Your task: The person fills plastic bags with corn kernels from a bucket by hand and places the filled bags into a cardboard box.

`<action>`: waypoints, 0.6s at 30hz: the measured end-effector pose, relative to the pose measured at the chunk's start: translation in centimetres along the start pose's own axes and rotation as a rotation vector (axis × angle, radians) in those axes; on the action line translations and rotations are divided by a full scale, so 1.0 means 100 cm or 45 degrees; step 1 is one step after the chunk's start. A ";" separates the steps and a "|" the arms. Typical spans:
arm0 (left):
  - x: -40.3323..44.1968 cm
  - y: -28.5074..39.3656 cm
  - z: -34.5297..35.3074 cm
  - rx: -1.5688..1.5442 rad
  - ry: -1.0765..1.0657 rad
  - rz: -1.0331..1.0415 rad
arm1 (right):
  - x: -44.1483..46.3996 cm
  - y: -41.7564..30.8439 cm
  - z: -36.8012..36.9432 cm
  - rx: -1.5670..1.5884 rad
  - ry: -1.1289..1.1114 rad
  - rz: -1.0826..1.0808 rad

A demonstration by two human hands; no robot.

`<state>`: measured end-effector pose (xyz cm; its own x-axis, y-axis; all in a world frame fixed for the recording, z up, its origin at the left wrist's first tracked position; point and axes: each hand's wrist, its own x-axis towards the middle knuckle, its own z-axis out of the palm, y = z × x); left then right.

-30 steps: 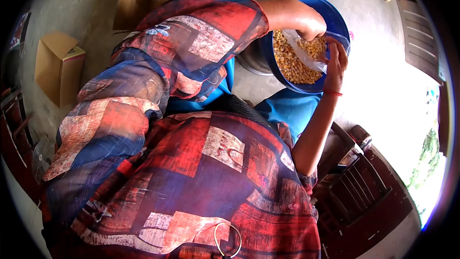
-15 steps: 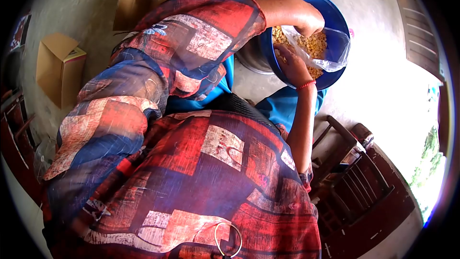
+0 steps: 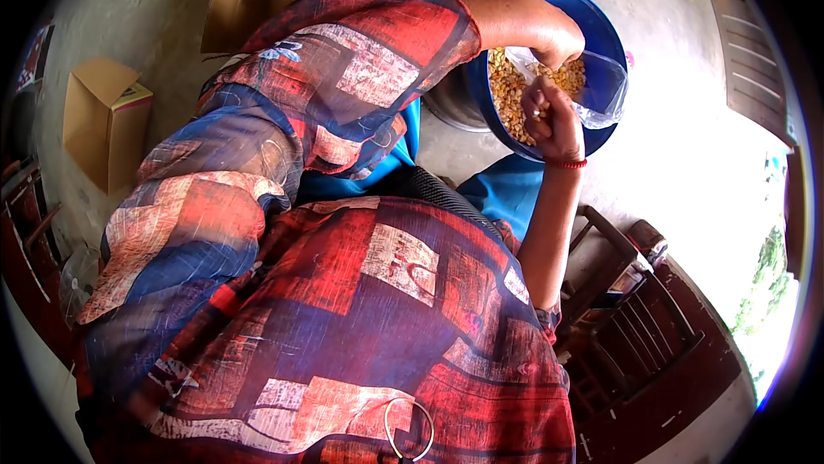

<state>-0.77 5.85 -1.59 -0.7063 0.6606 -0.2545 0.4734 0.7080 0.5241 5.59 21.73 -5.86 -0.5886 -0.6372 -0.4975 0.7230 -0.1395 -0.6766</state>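
Observation:
A blue bucket (image 3: 605, 30) holds yellow-orange kernels (image 3: 506, 90), with a clear plastic bag (image 3: 605, 90) lying open inside it. My left hand (image 3: 560, 45) reaches over the bucket from the upper left and is closed on the bag's rim; its fingertips are mostly hidden. Beside the bag's mouth, over the kernels, my right hand (image 3: 551, 121) is curled into a fist, with a few kernels showing between its fingers. A red bracelet circles the right wrist.
Behind the bucket's left side is a round metal base (image 3: 459, 108). An open cardboard box (image 3: 107, 125) stands at the left, and another (image 3: 232, 0) with clear plastic is at the top. Dark wooden furniture (image 3: 635, 327) is at the lower right.
My right hand moved from the bag down to the kernels at the bucket's left, then back up and right, now closed around some. My left hand has stayed at the bag.

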 end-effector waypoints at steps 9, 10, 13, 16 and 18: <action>-0.002 -0.001 0.001 0.040 0.016 0.051 | 0.005 0.003 0.009 -0.304 0.047 0.230; -0.002 -0.001 0.000 0.040 0.017 0.048 | 0.005 0.004 0.005 -0.221 0.070 0.154; -0.002 0.000 0.000 0.010 0.012 0.018 | -0.004 0.001 0.006 -0.059 0.073 0.038; -0.001 0.000 0.001 0.025 0.017 0.048 | -0.013 -0.007 0.012 -0.012 0.158 -0.289; 0.002 0.000 0.004 0.017 0.016 0.013 | -0.014 -0.023 0.010 0.051 0.171 -0.471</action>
<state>-0.70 6.09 -1.92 -0.7076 0.6650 -0.2389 0.4876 0.7043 0.5160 5.14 22.18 -3.08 -0.8524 -0.4337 -0.2922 0.4648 -0.3722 -0.8034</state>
